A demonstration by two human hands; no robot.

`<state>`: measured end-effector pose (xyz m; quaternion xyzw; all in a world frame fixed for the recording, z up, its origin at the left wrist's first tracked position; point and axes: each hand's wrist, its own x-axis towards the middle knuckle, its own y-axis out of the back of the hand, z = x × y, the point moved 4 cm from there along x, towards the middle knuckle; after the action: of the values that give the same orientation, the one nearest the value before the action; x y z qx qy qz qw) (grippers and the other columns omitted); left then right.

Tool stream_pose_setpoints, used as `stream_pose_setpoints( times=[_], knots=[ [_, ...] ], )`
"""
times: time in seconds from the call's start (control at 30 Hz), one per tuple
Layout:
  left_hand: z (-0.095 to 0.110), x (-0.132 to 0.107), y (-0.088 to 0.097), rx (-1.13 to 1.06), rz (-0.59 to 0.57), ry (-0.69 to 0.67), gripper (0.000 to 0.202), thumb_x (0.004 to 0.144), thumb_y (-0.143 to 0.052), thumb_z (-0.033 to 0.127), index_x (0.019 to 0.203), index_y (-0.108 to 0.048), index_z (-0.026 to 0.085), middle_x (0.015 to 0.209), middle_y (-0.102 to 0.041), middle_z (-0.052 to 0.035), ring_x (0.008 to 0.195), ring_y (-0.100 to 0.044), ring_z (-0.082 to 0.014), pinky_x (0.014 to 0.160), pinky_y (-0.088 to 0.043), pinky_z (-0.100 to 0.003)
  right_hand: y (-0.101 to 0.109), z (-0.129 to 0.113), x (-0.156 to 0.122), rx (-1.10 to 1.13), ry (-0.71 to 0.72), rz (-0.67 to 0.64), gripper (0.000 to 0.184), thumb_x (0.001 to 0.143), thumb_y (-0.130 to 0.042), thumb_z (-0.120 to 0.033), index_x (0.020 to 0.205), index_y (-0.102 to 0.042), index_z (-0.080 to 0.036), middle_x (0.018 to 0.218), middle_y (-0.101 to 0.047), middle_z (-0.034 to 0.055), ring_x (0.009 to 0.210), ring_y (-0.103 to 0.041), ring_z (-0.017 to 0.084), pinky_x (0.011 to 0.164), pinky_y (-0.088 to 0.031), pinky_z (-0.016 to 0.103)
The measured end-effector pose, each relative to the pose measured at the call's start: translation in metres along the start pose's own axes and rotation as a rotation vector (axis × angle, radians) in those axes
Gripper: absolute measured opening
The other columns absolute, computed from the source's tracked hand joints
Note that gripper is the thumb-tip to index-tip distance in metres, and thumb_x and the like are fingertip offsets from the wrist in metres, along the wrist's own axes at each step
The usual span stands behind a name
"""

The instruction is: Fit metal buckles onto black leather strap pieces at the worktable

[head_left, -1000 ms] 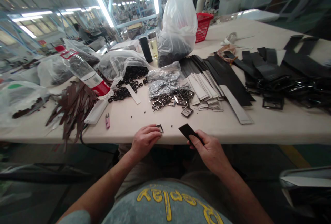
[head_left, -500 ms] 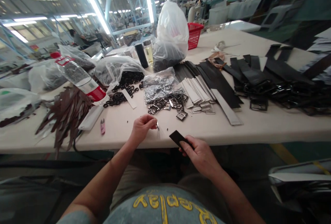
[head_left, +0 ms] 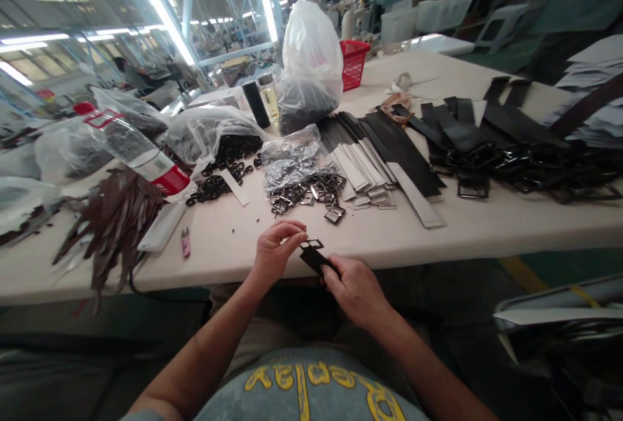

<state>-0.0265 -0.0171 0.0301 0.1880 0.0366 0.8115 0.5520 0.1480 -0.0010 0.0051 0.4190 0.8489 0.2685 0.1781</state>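
Buckle (head_left: 312, 244), small and metal, sits pinched between the thumb and forefinger of my left hand (head_left: 275, 253), just over the near edge of the table (head_left: 438, 239); those two fingers are closed on its left side, the others curled loosely beneath. My right hand (head_left: 357, 290) is closed round a short black strap (head_left: 316, 260), thumb on top, so only its far end sticks out; that end points up and to the left, straight at the buckle. The two touch or very nearly touch; I cannot tell whether the strap's tip is inside the frame. The strap's long axis runs diagonally from my right palm toward my left fingertips; the buckle lies across that line. Neither hand is nearer; they meet in front of my body. Most of the strap is hidden in my right fist; the buckle's prong is too small to make out. Farther back lie a heap of loose buckles (head_left: 311, 189) and a fan of black strips (head_left: 389, 148).
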Motion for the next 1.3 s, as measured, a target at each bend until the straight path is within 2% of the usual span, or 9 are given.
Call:
stream_pose_setpoints(
  times=[0.3, 0.43, 0.5, 0.77, 0.93, 1.07, 1.17, 1.23, 1.3],
  knots=[
    [0.000, -0.018, -0.013, -0.176, -0.124, 0.204, 0.018, 0.073, -0.077, 0.033, 0.068, -0.072, 0.017, 0.097, -0.074, -0.0076, 0.087, -0.066, -0.0194, 0.081, -0.052, -0.030, 0.007, 0.003, -0.004, 0.053, 0.019, 0.075, 0.026, 0.093, -0.041, -0.031, 0.081, -0.062, -0.020, 0.071, -0.068, 0.0035, 0.066, -0.062, 0.017, 0.060, -0.037, 0.025],
    [-0.001, -0.026, -0.025, -0.194, -0.182, 0.247, 0.023, 0.071, -0.078, 0.038, 0.064, -0.069, 0.017, 0.069, -0.069, -0.0022, 0.066, -0.061, -0.0151, 0.066, -0.050, -0.026, 0.008, -0.001, -0.002, 0.076, 0.068, 0.108, 0.024, 0.092, -0.042, -0.030, 0.079, -0.059, -0.020, 0.070, -0.067, 0.0028, 0.065, -0.060, 0.017, 0.060, -0.037, 0.024],
    [0.000, -0.026, -0.026, -0.187, -0.170, 0.258, 0.025, 0.070, -0.079, 0.039, 0.063, -0.068, 0.017, 0.061, -0.064, 0.0003, 0.059, -0.056, -0.0131, 0.060, -0.048, -0.025, 0.011, -0.001, -0.002, 0.077, 0.087, 0.087, 0.023, 0.091, -0.043, -0.030, 0.079, -0.060, -0.020, 0.071, -0.067, 0.0029, 0.065, -0.060, 0.017, 0.061, -0.038, 0.024],
    [0.007, -0.011, -0.009, -0.187, -0.019, 0.250, 0.019, 0.070, -0.078, 0.032, 0.063, -0.070, 0.016, 0.062, -0.065, 0.0011, 0.061, -0.055, -0.0121, 0.063, -0.046, -0.024, 0.025, -0.003, -0.010, 0.093, 0.116, 0.000, 0.022, 0.091, -0.043, -0.029, 0.081, -0.061, -0.020, 0.073, -0.066, 0.0027, 0.067, -0.060, 0.018, 0.062, -0.039, 0.025],
    [0.000, -0.022, -0.024, -0.250, -0.033, 0.330, 0.019, 0.069, -0.079, 0.033, 0.066, -0.071, 0.017, 0.063, -0.067, 0.0008, 0.061, -0.058, -0.0130, 0.064, -0.050, -0.025, 0.022, -0.006, -0.009, 0.160, 0.158, 0.122, 0.022, 0.093, -0.041, -0.028, 0.089, -0.061, -0.020, 0.078, -0.067, 0.0035, 0.071, -0.062, 0.018, 0.066, -0.043, 0.026],
    [-0.001, -0.026, -0.035, -0.301, 0.016, 0.292, 0.018, 0.065, -0.082, 0.031, 0.066, -0.070, 0.018, 0.062, -0.066, 0.0008, 0.058, -0.056, -0.0121, 0.057, -0.049, -0.024, 0.020, -0.005, -0.009, 0.226, 0.167, 0.158, 0.021, 0.094, -0.043, -0.029, 0.084, -0.060, -0.020, 0.074, -0.067, 0.0028, 0.069, -0.061, 0.017, 0.065, -0.044, 0.025],
    [0.001, -0.027, -0.039, -0.353, 0.066, 0.265, 0.022, 0.063, -0.083, 0.029, 0.080, -0.072, 0.019, 0.065, -0.065, 0.0020, 0.057, -0.056, -0.0115, 0.054, -0.049, -0.023, 0.019, -0.003, -0.011, 0.288, 0.173, 0.177, 0.021, 0.094, -0.046, -0.032, 0.082, -0.059, -0.021, 0.070, -0.066, 0.0007, 0.064, -0.061, 0.016, 0.062, -0.044, 0.024],
    [0.002, -0.027, -0.041, -0.405, 0.081, 0.267, 0.043, 0.065, -0.082, 0.028, 0.105, -0.069, 0.022, 0.068, -0.064, 0.0039, 0.057, -0.057, -0.0113, 0.053, -0.049, -0.022, 0.019, -0.002, -0.012, 0.313, 0.174, 0.189, 0.022, 0.095, -0.048, -0.033, 0.081, -0.060, -0.021, 0.068, -0.065, -0.0002, 0.062, -0.061, 0.015, 0.060, -0.044, 0.024],
    [0.002, -0.029, -0.044, -0.453, 0.075, 0.281, 0.069, 0.067, -0.081, 0.029, 0.130, -0.054, 0.026, 0.070, -0.062, 0.0057, 0.057, -0.057, -0.0110, 0.053, -0.049, -0.021, 0.018, -0.001, -0.012, 0.329, 0.177, 0.194, 0.022, 0.095, -0.048, -0.034, 0.081, -0.060, -0.021, 0.067, -0.065, -0.0005, 0.061, -0.061, 0.015, 0.059, -0.044, 0.023]
  ],
)
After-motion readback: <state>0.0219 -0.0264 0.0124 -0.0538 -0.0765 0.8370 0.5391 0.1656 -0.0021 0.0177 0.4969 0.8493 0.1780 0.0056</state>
